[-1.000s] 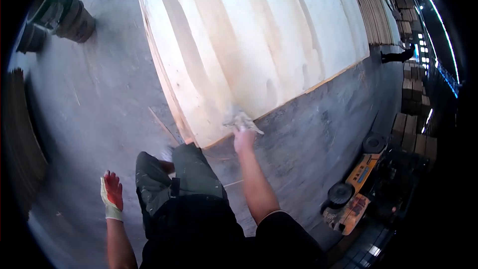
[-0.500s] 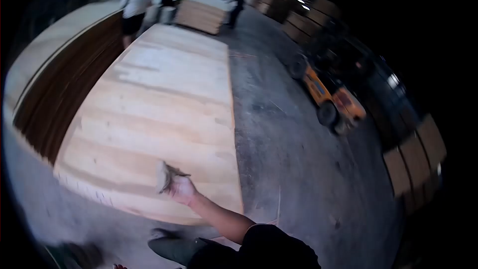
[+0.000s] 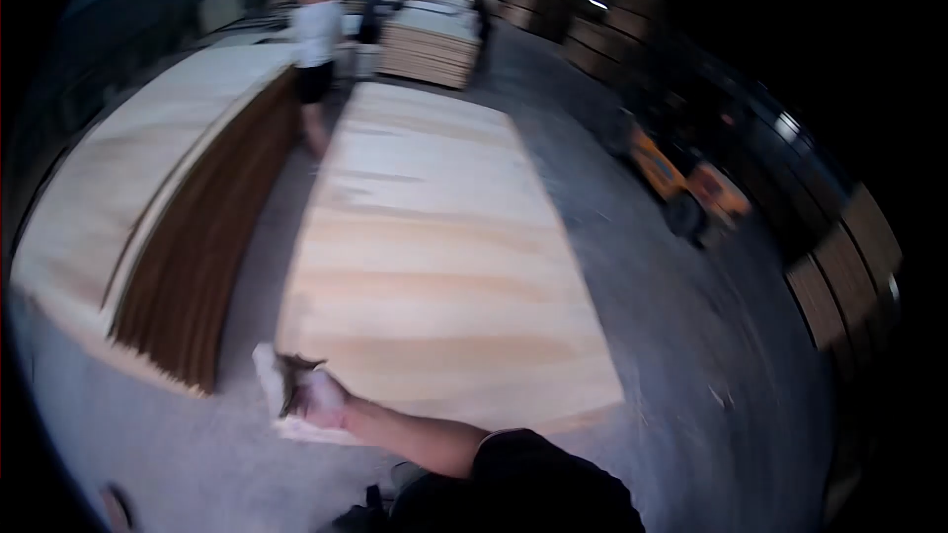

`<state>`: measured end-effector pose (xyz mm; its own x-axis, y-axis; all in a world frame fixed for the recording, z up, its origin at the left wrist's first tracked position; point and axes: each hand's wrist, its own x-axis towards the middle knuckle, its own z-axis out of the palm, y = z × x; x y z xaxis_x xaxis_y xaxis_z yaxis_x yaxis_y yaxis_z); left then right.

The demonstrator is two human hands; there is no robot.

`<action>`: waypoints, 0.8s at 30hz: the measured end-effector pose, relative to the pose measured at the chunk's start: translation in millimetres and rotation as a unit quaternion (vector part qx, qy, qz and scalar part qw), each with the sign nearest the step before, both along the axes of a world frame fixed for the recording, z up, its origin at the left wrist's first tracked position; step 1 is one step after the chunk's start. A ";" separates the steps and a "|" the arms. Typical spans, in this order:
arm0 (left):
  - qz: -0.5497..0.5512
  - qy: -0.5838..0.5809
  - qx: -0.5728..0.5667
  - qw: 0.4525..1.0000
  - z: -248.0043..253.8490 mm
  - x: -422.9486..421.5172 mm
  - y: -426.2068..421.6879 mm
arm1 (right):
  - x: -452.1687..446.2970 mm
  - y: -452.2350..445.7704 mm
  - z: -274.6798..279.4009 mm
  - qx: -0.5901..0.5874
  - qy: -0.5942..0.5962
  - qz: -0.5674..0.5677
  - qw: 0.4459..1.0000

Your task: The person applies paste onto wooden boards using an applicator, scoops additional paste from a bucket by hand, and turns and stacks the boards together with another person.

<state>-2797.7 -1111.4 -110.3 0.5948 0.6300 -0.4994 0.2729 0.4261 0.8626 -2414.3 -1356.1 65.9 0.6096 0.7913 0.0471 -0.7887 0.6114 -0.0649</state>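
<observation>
My right hand [image 3: 324,403] is closed around what looks like a putty scraper [image 3: 269,380], with a pale, flat, broad end pointing left and a dark brown part by the fingers. Blur hides its finer details. Both are at the near left corner of a large pale plywood sheet [image 3: 444,286], whose surface shows light and tan bands. Whether the scraper touches the sheet I cannot tell. The bare forearm reaches in from a black sleeve at the lower right. My left hand is out of view.
Left of the sheet, across a narrow gap, stands a tall stack of panels [image 3: 212,247] with dark edges. A person [image 3: 318,39] in a white top stands beyond it. Another board stack [image 3: 430,44] lies behind. On the right are a yellow forklift [image 3: 681,178] and bundled boards [image 3: 849,266].
My right hand has moved left and slightly down with the scraper, from over the sheet to its near left corner. The view has turned left, so the sheet appears farther right.
</observation>
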 end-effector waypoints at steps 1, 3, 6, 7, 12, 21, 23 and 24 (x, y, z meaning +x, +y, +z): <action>0.042 -0.002 0.008 0.999 -4.5 -29.0 28.9 | 9.4 45.0 -7.4 0.057 -0.009 0.029 0.998; 0.168 0.000 0.016 0.986 -40.4 -84.4 77.3 | 27.9 128.7 -17.4 0.089 -0.008 0.084 0.992; 0.293 0.022 -0.072 0.953 -86.7 -90.2 210.1 | 42.3 259.8 42.3 -0.019 -0.026 0.031 0.999; 0.332 -0.033 -0.040 0.942 -54.2 -82.7 232.2 | 46.8 299.3 51.5 -0.021 -0.028 0.034 0.999; 0.327 -0.029 -0.049 0.943 37.2 -32.1 382.3 | 82.8 473.4 108.0 -0.022 -0.212 0.008 0.977; 0.234 -0.194 0.125 0.945 157.4 116.2 783.0 | 184.6 768.5 97.3 -0.130 -0.153 -0.139 0.970; 0.239 -0.188 0.116 0.946 107.0 124.2 878.1 | 207.0 850.8 77.3 -0.127 -0.132 -0.171 0.968; 0.243 -0.186 0.103 0.946 89.4 126.0 922.0 | 216.2 895.5 74.5 -0.121 -0.126 -0.171 0.970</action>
<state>-2671.7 -189.4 -21.0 0.3192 0.9360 -0.1484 -0.2512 0.2346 0.9391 -2198.1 -460.6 140.4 0.8315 0.5516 0.0668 -0.4829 0.7768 -0.4041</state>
